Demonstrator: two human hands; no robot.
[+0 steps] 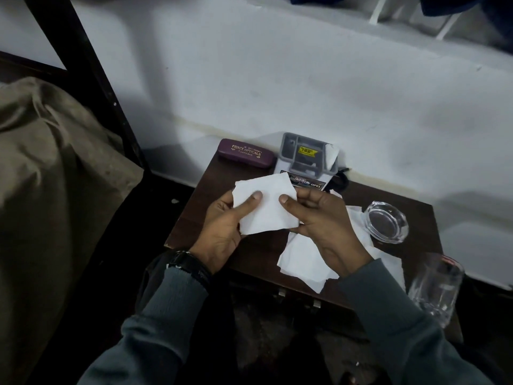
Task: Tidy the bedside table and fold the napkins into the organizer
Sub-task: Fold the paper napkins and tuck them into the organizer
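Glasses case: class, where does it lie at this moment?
In the head view, the glasses case lies at the table's far left corner by the wall, just left of the organizer.

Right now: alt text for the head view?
The left hand and right hand hold a white napkin over a bedside table. At the back stand a grey organizer and a purple glasses case; loose napkins, a glass ashtray and a tumbler sit at right.

Counter [249,254]: one. Organizer [286,151]: one. Spectacle case [245,157]: one. Ashtray [387,222]: one. Glass mug [435,287]: one. Left hand [222,226], right hand [324,220]: two. Napkins: one held napkin [265,204], one tucked napkin [331,157], one overlapping pile [302,259], sheet count indeterminate.
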